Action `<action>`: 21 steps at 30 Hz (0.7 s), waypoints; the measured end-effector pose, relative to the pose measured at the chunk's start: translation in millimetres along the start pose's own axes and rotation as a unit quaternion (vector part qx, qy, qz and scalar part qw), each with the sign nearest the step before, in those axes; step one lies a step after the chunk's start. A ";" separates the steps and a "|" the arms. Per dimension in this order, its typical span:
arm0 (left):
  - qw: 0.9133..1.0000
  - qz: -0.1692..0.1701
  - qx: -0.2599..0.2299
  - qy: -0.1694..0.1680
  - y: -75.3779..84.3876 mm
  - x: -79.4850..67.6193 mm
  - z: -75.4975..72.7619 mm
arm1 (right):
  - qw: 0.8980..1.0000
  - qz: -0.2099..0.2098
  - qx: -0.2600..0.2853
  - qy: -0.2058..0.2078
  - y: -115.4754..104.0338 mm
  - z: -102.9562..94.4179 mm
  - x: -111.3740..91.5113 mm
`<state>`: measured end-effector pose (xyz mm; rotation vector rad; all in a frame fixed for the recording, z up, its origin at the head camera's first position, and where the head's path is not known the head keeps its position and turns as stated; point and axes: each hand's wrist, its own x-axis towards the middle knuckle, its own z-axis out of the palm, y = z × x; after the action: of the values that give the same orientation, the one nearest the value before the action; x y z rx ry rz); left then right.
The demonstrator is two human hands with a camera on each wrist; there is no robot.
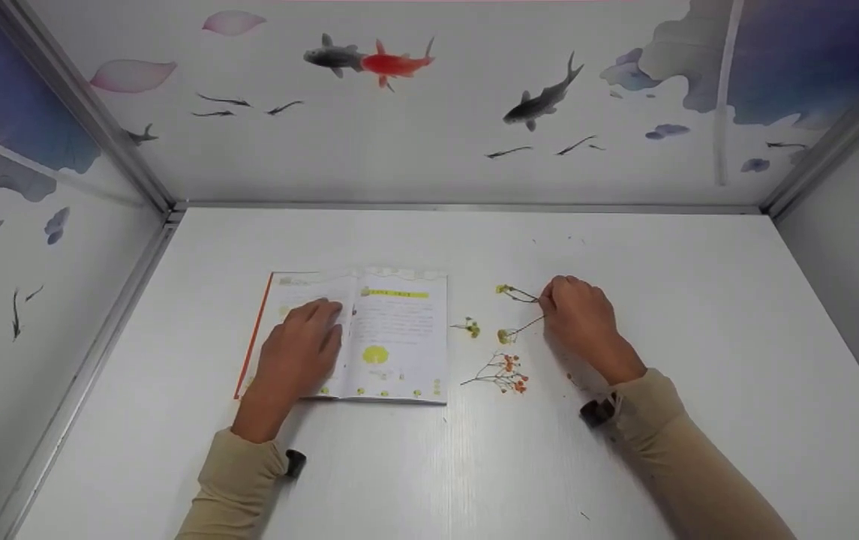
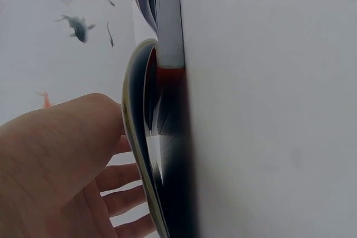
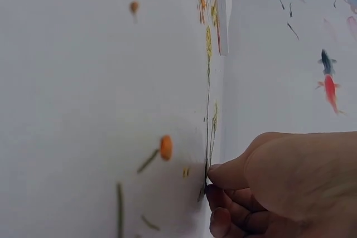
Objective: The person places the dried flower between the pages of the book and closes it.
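"Gripping anything, the left hand (image 1: pixel 298 349)?"

"Nothing; its relaxed fingers rest on the left page of the open book (image 1: pixel 399 322), toward the left edge of the surface (image 1: pixel 414 480)."

"Rightward?"

"Between the book and the surface's right edge lie a small sprig (image 1: pixel 473 328), an orange sprig (image 1: pixel 512 363), then two yellow sprigs (image 1: pixel 505 337), stems running into the right hand's (image 1: pixel 583 322) closed thumb-and-finger pinch."

"Risk?"

"Thin stems could snap if squeezed hard; pages might spring up if the left hand lifts."
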<state>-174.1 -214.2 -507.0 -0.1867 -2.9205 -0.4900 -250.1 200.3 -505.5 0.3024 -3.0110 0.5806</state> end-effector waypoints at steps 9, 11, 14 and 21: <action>1.000 0.004 -0.005 -0.002 -0.7 -0.9 -1.2 | 1.000 -0.010 0.023 0.012 -0.6 -2.8 -1.2; 1.000 0.002 -0.005 -0.004 -0.7 -1.0 -1.3 | 1.000 -0.008 0.024 0.012 -2.0 -3.8 -1.1; 1.000 0.001 -0.005 -0.007 -0.9 -1.1 -1.0 | 1.000 -0.004 0.024 0.016 -5.1 -4.9 -0.7; 1.000 0.002 -0.005 -0.006 -0.8 -1.0 -1.2 | 0.999 -0.014 0.027 0.038 -14.6 -4.3 0.2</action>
<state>-173.1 -215.5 -506.4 -0.1979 -2.9289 -0.5060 -247.2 188.5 -496.2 0.3168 -2.9172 0.6569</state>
